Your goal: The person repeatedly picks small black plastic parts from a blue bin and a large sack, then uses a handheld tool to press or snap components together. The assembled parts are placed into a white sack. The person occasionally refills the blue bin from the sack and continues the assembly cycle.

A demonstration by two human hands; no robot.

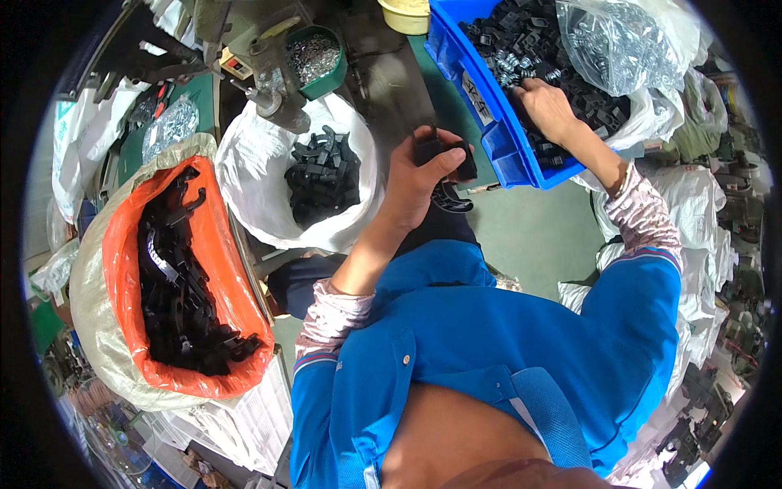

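My left hand [407, 183] is closed round a black plastic part [466, 167], thumb across its top; its exact kind does not show. A shiny black curved piece [450, 198] shows just below that hand, and I cannot tell whether it belongs to the held part. My right hand [547, 107] reaches into a blue plastic bin [498, 151], fingers curled down among small black plastic parts [599, 110] and metal springs [511, 67]. Its fingertips are partly hidden, so what they pinch cannot be made out.
A white sack [248, 155] of black parts stands left of my left hand. Further left is an orange-lined sack [122, 269] holding larger black pieces. A machine arm [273, 90] overhangs beside a green tub [342, 73] of small metal pieces. A clear bag [627, 49] of springs lies on the bin.
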